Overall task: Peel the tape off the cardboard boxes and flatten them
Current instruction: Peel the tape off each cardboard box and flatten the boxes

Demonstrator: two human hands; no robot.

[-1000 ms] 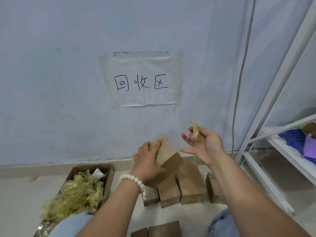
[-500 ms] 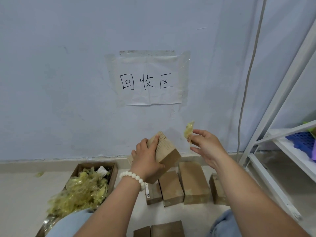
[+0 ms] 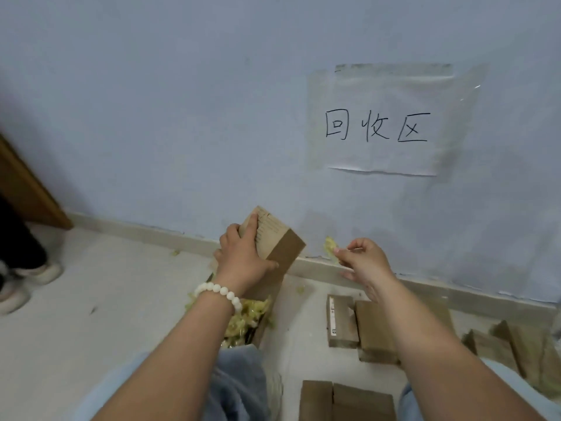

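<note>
L hand (image 3: 246,262) grips box (image 3: 280,240), R hand (image 3: 367,262) pinches tape wad (image 3: 331,246) just right of it; sticky wad could cling, missing scrap pile (image 3: 252,314) below box

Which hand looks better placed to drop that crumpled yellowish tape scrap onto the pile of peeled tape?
The right hand, probably: it pinches the crumpled yellowish tape scrap, while the left hand is busy gripping the small brown cardboard box.
</note>
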